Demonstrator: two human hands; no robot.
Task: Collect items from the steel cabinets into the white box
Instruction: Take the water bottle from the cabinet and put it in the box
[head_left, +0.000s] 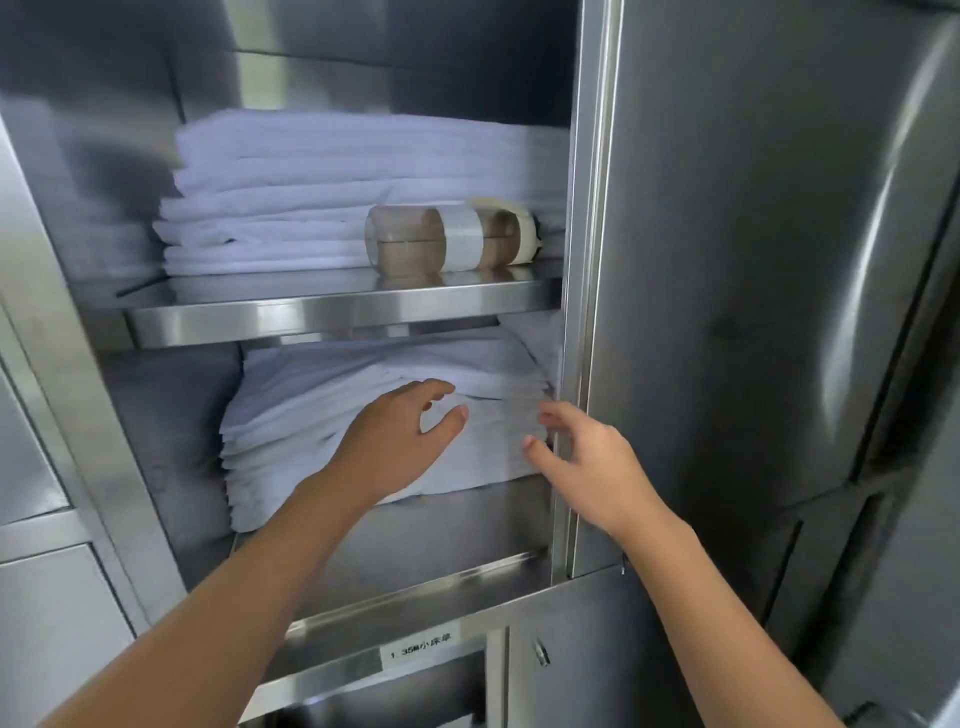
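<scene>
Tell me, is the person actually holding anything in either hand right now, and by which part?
Nothing is held yet. The left hand and the right hand are both open at the front of the lower stack of folded white linen, fingers spread, not closed on it.

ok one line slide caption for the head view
Both bare hands, left and right, reach the lower stack of folded white linens in the open steel cabinet.

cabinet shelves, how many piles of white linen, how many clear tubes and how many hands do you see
stacks of folded white linen: 2, upper stack, lower stack
clear cylinder packs: 1, clear cylinder on the upper shelf
hands: 2, left hand, right hand
total: 5
</scene>
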